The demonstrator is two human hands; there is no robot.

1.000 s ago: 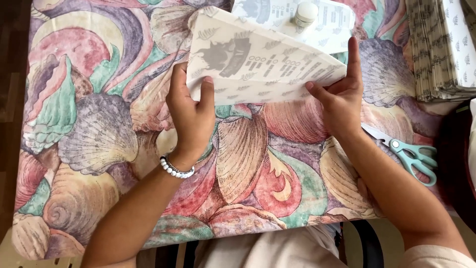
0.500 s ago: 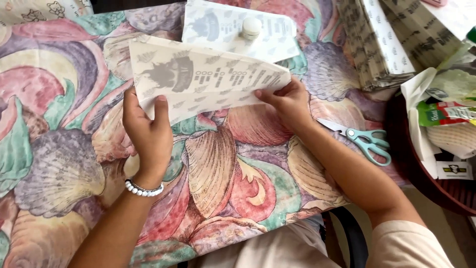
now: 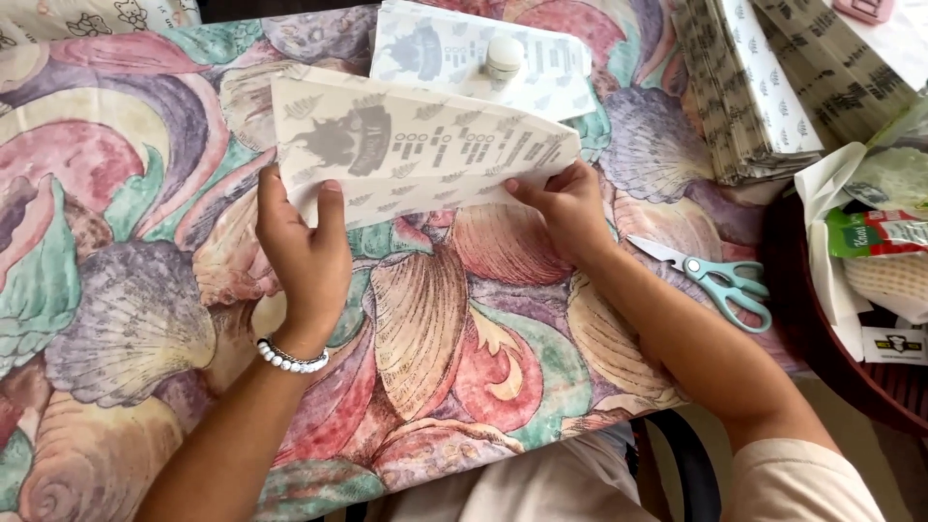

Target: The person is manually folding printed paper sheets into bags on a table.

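Fingers (image 3: pixel 329 198) of the left hand (image 3: pixel 304 256) are pinched on the lower left edge of the printed paper sheet (image 3: pixel 416 150) — the right hand (image 3: pixel 565 208) grips its lower right, so it is kept taut above the tabletop (image 3: pixel 145 319), upper centre of the frame; scissors (image 3: pixel 720 280) lie unused at right.

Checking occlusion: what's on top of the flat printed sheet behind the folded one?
A small white round container sits on the flat printed sheet. The folded paper, held by both hands, covers its near edge; anything beneath is hidden.

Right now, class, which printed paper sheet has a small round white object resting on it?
The flat sheet at the table's far edge, under the white glue stick. The nearer folded sheet carries nothing.
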